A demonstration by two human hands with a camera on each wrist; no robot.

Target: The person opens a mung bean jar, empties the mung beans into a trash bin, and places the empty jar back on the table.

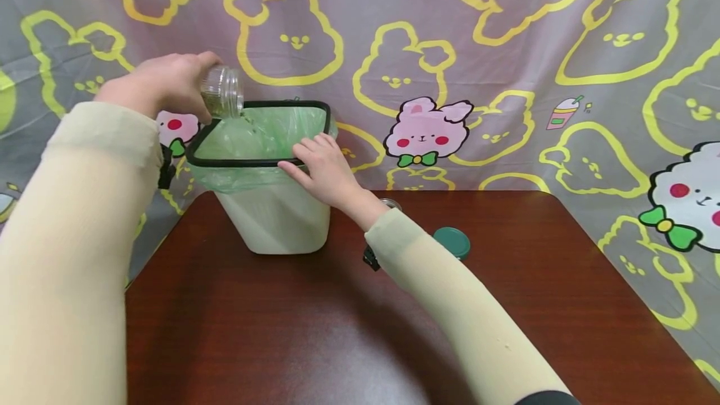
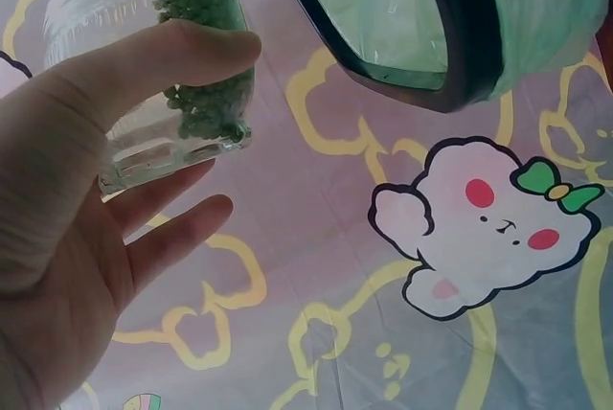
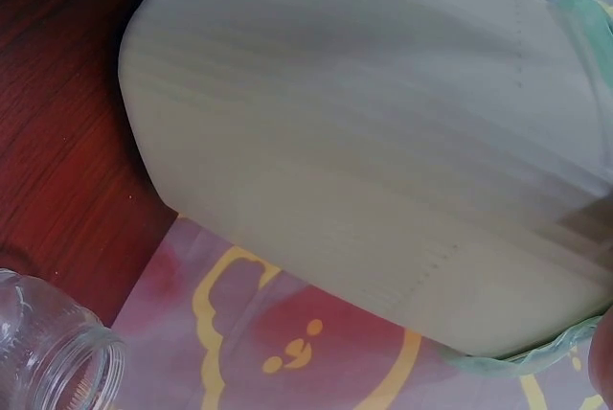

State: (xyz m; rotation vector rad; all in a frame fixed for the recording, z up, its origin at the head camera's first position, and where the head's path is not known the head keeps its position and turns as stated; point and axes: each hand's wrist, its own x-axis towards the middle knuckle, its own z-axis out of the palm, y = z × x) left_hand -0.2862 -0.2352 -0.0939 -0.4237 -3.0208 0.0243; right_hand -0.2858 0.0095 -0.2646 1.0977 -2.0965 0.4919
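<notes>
My left hand (image 1: 163, 86) grips a clear glass jar (image 1: 222, 92), tipped on its side with the mouth over the left part of the bin. Small green beads (image 2: 206, 65) lie along the jar's lower side, and a few are dropping from its mouth. Below stands a pale trash bin (image 1: 281, 217) with a black rim and a green plastic liner (image 1: 270, 130). At the bin's right front corner, my right hand (image 1: 326, 170) holds the rim, fingers over the top and thumb along the front.
Beyond my right forearm a teal lid (image 1: 452, 242) lies on the brown table (image 1: 534, 267). A second glass jar (image 3: 62, 353) stands to the right of the bin, mostly hidden behind my right wrist in the head view. A patterned cloth (image 1: 416, 67) hangs behind the table.
</notes>
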